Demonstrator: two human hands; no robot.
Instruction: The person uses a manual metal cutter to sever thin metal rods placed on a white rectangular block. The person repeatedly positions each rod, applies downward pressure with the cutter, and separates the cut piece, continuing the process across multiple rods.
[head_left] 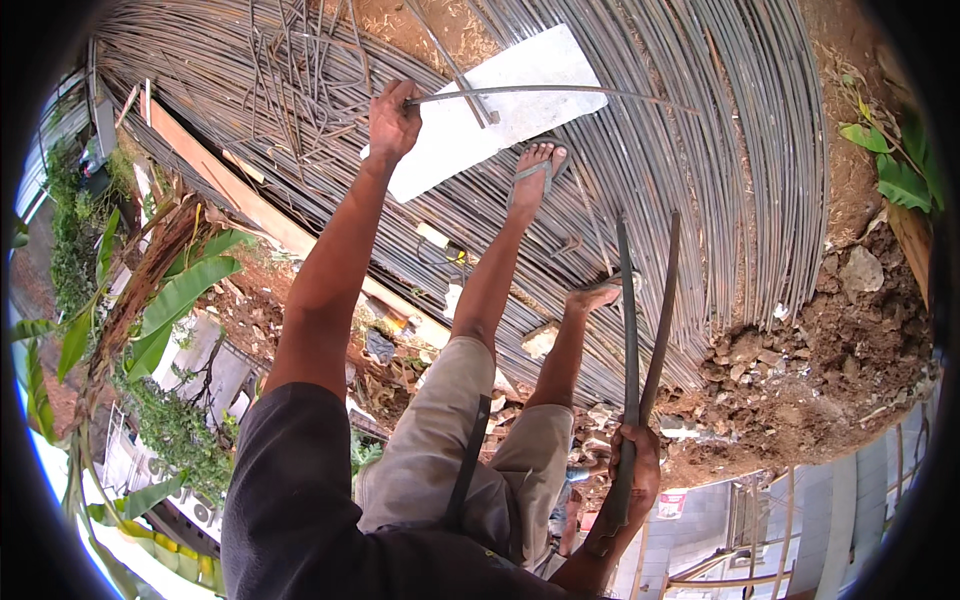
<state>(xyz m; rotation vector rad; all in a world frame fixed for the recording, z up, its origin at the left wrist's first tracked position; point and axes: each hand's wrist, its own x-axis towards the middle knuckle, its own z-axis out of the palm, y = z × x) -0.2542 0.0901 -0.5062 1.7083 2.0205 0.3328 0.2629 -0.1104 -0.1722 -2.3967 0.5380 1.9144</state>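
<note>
Grey metal rod (555,88) clasped in my left hand (393,122), white sheet (520,108) below, two dark bars (631,340) gripped in my right hand (638,465)

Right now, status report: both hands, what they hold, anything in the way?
Left hand closed around a thin metal rod. Right hand gripping two dark bars. Possibly in the way: white sheet beneath the rod.

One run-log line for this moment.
left hand: grips thin rod | right hand: grips two dark bars | white sheet: lies on metal rods
</note>
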